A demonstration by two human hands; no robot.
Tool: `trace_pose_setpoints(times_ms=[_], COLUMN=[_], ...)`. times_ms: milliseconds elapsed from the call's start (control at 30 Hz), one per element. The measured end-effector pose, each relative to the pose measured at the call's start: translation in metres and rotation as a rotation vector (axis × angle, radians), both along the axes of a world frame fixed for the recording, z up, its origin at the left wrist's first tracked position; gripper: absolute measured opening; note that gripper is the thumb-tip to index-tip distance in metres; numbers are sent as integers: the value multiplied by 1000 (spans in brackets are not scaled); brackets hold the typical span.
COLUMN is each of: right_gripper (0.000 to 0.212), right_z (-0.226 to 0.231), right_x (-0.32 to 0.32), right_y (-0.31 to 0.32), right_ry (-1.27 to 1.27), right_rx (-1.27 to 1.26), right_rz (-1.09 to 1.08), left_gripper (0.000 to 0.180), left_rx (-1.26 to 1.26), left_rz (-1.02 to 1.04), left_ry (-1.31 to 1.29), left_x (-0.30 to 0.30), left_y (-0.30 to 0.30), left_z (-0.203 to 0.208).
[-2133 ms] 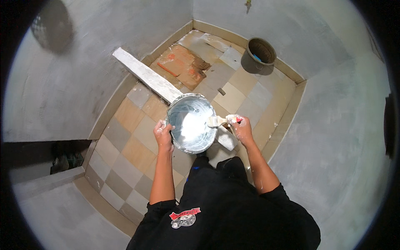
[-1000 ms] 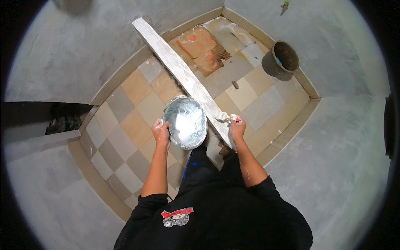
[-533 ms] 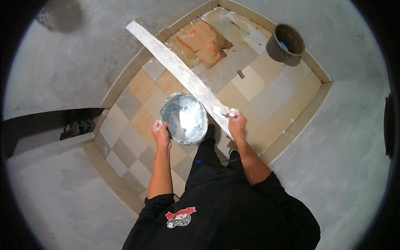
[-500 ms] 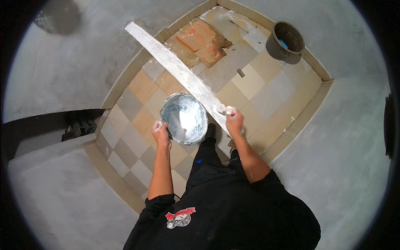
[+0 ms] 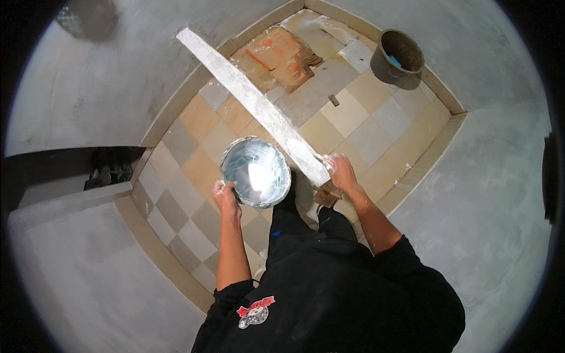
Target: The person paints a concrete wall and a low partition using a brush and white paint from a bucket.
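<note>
My left hand [image 5: 226, 197] is closed on the rim of a round bucket [image 5: 236, 159], tilted so that its inside shows, smeared with white paint. A long white board [image 5: 253, 100] slants from the far left wall down to near my feet, its coat patchy. At its near end, my right hand [image 5: 343, 174] is closed around a small paint-smeared tool [image 5: 323, 159] with some red on its handle. The tool's tip lies at the board's right edge. Fingers hide most of it, so its exact kind cannot be told.
A dark bucket [image 5: 384, 69] with something blue inside stands by the far right wall. Stained cardboard [image 5: 282, 53] lies on the tiled floor beyond the board, and a small block [image 5: 333, 100] nearer. Brown wood [image 5: 327, 195] sits under the board's near end. Grey walls surround me.
My right hand and the tool have shifted right, from over the board's near end to its edge. The paint bucket has moved slightly left and toward me, still in my left hand.
</note>
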State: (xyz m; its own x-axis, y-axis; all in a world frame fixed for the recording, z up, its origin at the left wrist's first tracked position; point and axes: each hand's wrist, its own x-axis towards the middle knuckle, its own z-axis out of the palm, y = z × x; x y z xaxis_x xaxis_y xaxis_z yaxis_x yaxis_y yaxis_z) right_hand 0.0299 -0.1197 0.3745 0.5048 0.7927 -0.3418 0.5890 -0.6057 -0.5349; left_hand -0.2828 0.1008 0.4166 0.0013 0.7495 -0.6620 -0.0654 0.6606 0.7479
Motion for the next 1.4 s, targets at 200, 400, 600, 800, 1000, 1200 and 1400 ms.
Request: trace_pose_setpoints(times_ms=[200, 400, 600, 800, 1000, 1200, 1400], right_gripper=[23, 11, 25, 27, 31, 13, 15], right_z=[-16, -1, 38, -13, -19, 25, 0], right_x=[30, 67, 96, 101, 91, 87, 76], right_y=[123, 101, 158, 229, 160, 104, 132], right_ry=[140, 278, 397, 259, 230, 318, 277], right_rx=[82, -266, -427, -218, -147, -391, -106], right_rz=[425, 774, 964, 634, 696, 922, 506], left_gripper=[22, 22, 20, 21, 16, 19, 17], left_rx=[-26, -38, -96, -71, -65, -27, -69], left_rz=[96, 195, 337, 300, 261, 228, 182], left_ry=[-27, -44, -7, -20, -4, -56, -99], left_x=[7, 8, 28, 16, 22, 5, -2], left_y=[6, -2, -5, -7, -2, -9, -2], left_z=[15, 6, 28, 25, 29, 0, 1])
